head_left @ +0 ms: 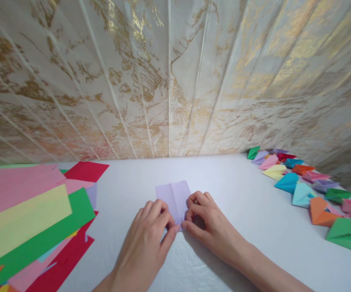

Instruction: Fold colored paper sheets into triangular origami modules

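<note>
1. My purple paper [172,192] lies on the white table [129,182], right in front of me. I think I keep it in the middle so my 2 hands can reach it the same way.
2. My left hand [149,227] comes in from the left side. Its thumb and pointer finger pinch the near end of the paper. That seems good for small folds, since tips can grab a tiny bit.
3. My right hand [213,225] does the same from the other side. Its thumb and pointer finger pinch the near end too, and its other fingers curl in by the paper's right edge, maybe to stop it from sliding.
4. My 2 thumbs are close together, 1 on each side of the crease line. I guess the line helps me keep the sides even. My fingers hide some of the near end, so I can't tell just how it is bent.
5. On my left is a messy pile of flat paper, with a yellow sheet [26,219] on top of a green sheet [82,205].
6. On my right, folded paper shapes [323,211] sit in rows. I think that keeps them safe from my elbows.
</note>
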Available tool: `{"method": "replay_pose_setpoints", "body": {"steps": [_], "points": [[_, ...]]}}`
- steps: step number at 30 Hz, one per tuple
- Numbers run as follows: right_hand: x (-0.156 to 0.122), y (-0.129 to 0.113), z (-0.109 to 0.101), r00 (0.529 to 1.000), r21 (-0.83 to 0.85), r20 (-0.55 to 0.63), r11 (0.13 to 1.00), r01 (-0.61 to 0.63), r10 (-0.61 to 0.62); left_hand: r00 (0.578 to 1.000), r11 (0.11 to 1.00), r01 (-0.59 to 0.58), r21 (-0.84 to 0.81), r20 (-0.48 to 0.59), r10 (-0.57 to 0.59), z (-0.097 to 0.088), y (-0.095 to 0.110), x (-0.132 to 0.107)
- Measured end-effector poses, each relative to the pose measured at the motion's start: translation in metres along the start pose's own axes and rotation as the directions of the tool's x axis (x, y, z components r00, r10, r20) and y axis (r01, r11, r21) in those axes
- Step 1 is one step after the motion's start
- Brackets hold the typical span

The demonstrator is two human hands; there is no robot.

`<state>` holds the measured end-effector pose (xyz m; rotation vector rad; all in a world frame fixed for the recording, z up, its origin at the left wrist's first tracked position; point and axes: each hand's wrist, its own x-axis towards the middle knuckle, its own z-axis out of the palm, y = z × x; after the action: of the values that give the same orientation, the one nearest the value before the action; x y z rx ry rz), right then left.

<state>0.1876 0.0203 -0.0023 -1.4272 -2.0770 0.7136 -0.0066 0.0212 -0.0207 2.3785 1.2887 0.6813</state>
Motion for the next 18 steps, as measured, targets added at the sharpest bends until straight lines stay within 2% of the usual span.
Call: {"method": "replay_pose_setpoints", "body": {"steps": [5, 18], "points": [[0.0052, -0.0033, 0.0003, 0.999, -0.067, 0.030, 0.997, -0.027, 0.030, 1.000, 0.998, 0.019, 0.055, 0.016, -0.020, 0.0018, 0.0033, 0.0015], [0.0070, 0.0024, 0.0019, 0.998, -0.159, 0.052, 0.986, 0.044, -0.036, 0.999, 0.991, 0.040, 0.130, 0.023, -0.043, 0.0001, 0.0070, 0.0059]]}}
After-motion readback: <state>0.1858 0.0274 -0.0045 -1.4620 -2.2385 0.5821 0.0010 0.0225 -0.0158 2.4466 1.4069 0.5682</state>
